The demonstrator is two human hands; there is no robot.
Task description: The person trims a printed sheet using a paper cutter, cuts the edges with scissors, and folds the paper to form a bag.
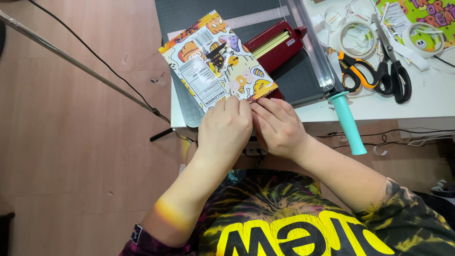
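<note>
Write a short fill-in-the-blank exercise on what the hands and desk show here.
1. Both hands pinch the ____ edge of the colourful packet.
2. The paper trimmer has a ____ handle.
3. The scissors with orange-and-black handles lie to the ____ of the trimmer.

Missing words: bottom; turquoise; right

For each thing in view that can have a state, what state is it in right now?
Flat printed orange-and-white foil packet: sealed, held at its near edge by both hands.
Left hand: fingertips pinching the packet.
Right hand: fingertips pinching the packet.
Orange-and-black handled scissors: closed, lying flat.
Grey paper trimmer with teal handle: blade arm down.
Dark red stapler-like tool: resting shut.
</note>
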